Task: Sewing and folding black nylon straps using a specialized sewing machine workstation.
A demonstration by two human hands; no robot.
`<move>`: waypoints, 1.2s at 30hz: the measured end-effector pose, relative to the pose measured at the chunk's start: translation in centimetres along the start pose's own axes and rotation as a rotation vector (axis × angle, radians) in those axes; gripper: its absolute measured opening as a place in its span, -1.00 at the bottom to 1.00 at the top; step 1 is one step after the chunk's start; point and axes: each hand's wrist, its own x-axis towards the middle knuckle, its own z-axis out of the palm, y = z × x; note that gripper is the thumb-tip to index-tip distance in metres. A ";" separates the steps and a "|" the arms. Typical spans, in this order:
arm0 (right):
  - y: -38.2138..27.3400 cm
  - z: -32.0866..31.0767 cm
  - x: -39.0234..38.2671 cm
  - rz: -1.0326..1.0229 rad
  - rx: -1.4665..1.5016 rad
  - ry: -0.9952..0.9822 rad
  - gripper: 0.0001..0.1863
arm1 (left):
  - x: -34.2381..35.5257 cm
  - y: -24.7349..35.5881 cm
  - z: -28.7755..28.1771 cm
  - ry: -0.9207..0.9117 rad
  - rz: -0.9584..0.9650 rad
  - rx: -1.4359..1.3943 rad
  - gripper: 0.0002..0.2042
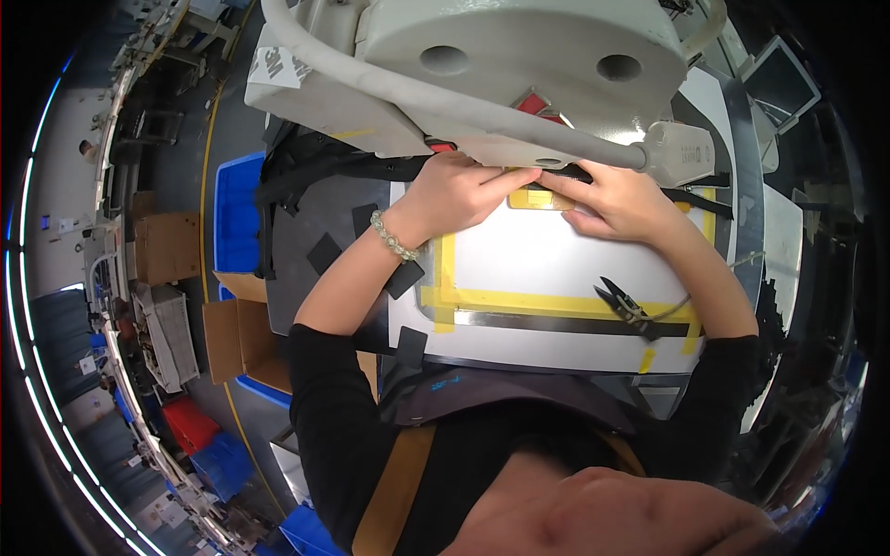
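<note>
Under the pale grey head of a sewing machine (528, 79), both my hands are at a black fabric strip (700, 203). My left hand (456, 193), a beaded bracelet at its wrist, has its fingers pressed together on the strip. My right hand (619, 200) holds the strip from the other side, thumb tucked below the forefinger. The fingertips almost meet just in front of a yellow-taped plate (540, 199). The machine head hides the needle area and part of the strip. Black-bladed thread snips (626, 308) lie on the white work surface (528, 255), nearer to me.
More black straps (324, 171) hang over the table's left edge beside a blue bin (237, 213) and an open cardboard box (243, 338). Small black pieces (324, 252) lie left of the white surface, which yellow tape (556, 300) borders. A screen (781, 85) stands far right.
</note>
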 end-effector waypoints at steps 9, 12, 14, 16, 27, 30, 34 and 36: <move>0.4 0.2 -0.4 -0.034 0.056 0.044 -0.52 | -0.3 0.1 -0.2 0.021 0.028 0.043 -0.70; 0.8 0.4 -0.6 -0.030 0.198 0.065 -0.55 | -0.1 0.3 -0.2 0.011 0.021 0.027 -0.71; 0.7 -0.1 -0.6 -0.012 0.228 0.050 -0.59 | -0.1 0.4 -0.3 0.021 0.007 0.042 -0.78; 0.8 -0.3 -0.8 -0.004 0.239 0.066 -0.62 | -0.3 0.4 -0.2 0.021 0.010 0.046 -0.82; 1.8 0.8 -2.8 0.580 0.472 0.078 -0.82 | -0.7 0.0 0.0 0.023 0.001 0.017 -0.77; 2.1 0.7 -3.0 0.479 0.354 0.266 -0.81 | -0.5 -0.1 0.1 0.042 0.016 -0.011 -0.80; 1.7 -0.1 -2.5 0.482 0.591 0.207 -0.81 | -0.4 -0.1 0.2 0.074 0.027 -0.021 -0.80; 1.4 -0.8 -1.9 0.511 0.655 0.136 -0.81 | -0.7 -0.2 0.2 0.065 0.020 -0.018 -0.79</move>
